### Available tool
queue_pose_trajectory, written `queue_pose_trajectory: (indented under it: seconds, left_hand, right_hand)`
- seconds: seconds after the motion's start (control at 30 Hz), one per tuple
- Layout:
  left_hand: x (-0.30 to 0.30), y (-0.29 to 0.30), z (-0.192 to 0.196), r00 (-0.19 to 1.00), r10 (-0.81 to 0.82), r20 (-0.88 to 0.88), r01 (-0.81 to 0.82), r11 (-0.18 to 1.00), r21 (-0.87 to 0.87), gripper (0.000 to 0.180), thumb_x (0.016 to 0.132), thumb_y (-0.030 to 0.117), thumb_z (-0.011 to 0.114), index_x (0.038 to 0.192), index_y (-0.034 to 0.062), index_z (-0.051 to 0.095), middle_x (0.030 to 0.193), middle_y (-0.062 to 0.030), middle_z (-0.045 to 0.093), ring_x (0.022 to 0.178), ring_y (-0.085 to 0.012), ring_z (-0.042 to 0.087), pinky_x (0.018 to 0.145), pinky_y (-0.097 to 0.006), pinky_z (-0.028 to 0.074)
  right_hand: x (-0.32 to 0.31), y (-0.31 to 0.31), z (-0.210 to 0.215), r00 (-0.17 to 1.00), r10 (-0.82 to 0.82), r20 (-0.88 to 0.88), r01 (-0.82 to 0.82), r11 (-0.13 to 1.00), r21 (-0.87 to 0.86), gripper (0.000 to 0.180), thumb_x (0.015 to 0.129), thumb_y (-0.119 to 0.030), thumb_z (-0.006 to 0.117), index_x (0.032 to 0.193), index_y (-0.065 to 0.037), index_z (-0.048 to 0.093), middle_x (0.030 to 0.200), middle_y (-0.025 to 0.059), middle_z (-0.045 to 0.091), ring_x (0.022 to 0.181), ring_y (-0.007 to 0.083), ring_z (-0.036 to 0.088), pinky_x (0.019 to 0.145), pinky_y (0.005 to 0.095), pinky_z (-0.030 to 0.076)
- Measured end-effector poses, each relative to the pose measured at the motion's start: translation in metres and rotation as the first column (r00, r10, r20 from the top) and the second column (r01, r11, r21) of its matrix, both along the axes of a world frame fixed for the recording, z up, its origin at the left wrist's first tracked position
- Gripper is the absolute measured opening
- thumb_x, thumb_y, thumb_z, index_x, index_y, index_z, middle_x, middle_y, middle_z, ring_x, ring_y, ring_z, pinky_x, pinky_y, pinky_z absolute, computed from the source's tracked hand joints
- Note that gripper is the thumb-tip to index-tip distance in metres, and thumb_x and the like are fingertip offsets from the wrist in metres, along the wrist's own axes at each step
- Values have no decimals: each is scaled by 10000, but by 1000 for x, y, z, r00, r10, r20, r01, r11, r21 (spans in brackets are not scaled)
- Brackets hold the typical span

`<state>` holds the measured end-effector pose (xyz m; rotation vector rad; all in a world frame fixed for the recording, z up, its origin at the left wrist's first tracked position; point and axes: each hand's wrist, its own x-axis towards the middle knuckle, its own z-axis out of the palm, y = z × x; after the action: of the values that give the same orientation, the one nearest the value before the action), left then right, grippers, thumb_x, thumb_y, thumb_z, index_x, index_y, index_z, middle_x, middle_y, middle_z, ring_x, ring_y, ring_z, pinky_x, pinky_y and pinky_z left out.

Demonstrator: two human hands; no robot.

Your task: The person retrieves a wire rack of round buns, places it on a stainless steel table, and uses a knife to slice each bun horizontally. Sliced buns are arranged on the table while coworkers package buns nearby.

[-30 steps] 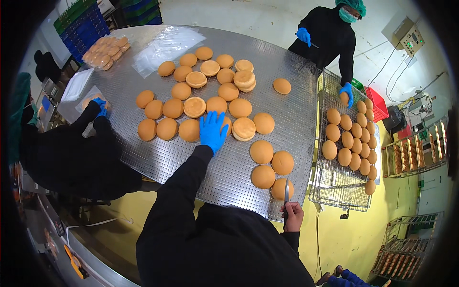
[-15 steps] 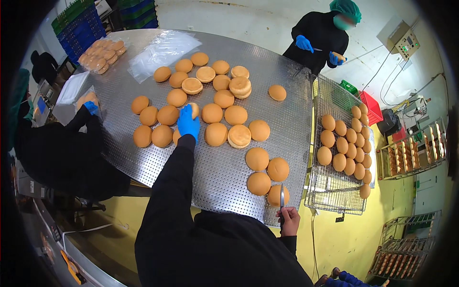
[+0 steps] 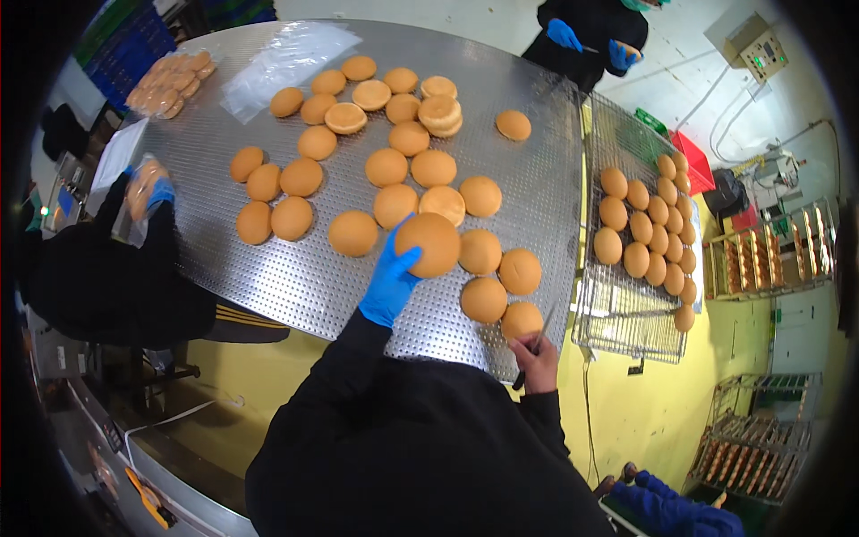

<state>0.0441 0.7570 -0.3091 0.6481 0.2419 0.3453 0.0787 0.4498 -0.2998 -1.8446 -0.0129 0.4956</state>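
My left hand (image 3: 390, 285), in a blue glove, is closed on a round golden-brown bun (image 3: 429, 245), thumb and fingers at its left side. This bun is held above the perforated metal table (image 3: 295, 309), overlapping a paler bun behind it. My bare right hand (image 3: 538, 365) grips a knife (image 3: 546, 324) by its dark handle near the table's front edge, the blade pointing away from me. Just beyond the right fingers lies another bun (image 3: 522, 320), beside several more. Across the table other buns (image 3: 386, 167) lie spread out, with a small stack (image 3: 440, 114) towards the back.
A wire rack (image 3: 617, 313) holding several buns adjoins the table's right side. Clear plastic bags (image 3: 282, 67) and bagged buns (image 3: 170, 82) lie at the back left. One co-worker (image 3: 582, 45) stands beyond the table, another (image 3: 116, 268) at the left with a bag of buns.
My left hand has come from the middle of the table towards me and right, carrying the bun. My right hand's knife has tilted to the right. The left co-worker has lifted a bag of buns.
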Motion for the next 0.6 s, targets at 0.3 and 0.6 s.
queue_pose_trajectory:
  seconds: [0.3, 0.6]
  left_hand:
    - [-13, -104, 24, 935, -328, -137, 355, 850, 388, 645, 955, 76, 586, 1521, 54, 276, 1442, -127, 440, 1297, -231, 467, 1058, -343, 421]
    - [-17, -85, 18, 895, -444, 44, 414, 790, -451, 678, 1010, 540, 351, 1466, 39, 341, 1451, -209, 426, 1342, -350, 427, 1092, -495, 386]
  right_hand:
    - [-7, 26, 45, 993, 94, 69, -110, 952, 286, 475, 839, -120, 739, 1248, 0, 528, 1120, 116, 627, 879, 149, 621, 680, 242, 472]
    - [-31, 33, 61, 962, 106, 253, -169, 955, 242, 119, 918, 6, 578, 1033, -24, 575, 1207, 137, 576, 944, 210, 612, 728, 270, 470]
